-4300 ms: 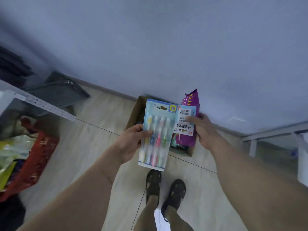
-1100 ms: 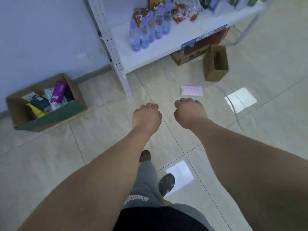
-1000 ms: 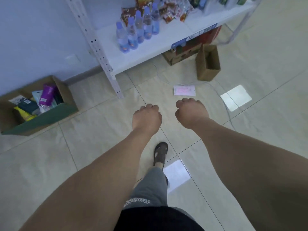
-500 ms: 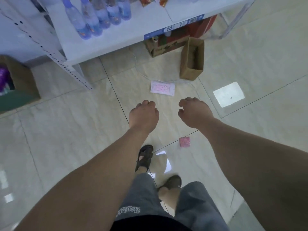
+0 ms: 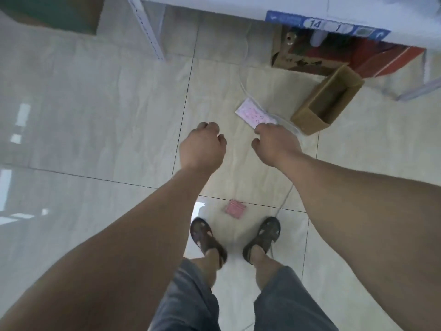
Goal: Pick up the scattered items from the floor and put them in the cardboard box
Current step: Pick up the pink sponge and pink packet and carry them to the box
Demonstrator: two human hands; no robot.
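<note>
Small cardboard box (image 5: 328,99), open, nothing visible inside

Pale tiled floor (image 5: 95,115) beneath a white shelf (image 5: 286,5)

Glossy tiles with dark grout lines reflect bright light patches left of the shelf's perforated upright (image 5: 148,29).

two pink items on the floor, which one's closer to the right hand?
The larger pale pink packet, just beyond the right hand by the small open carton. The smaller, darker pink item lies between the feet.
</note>
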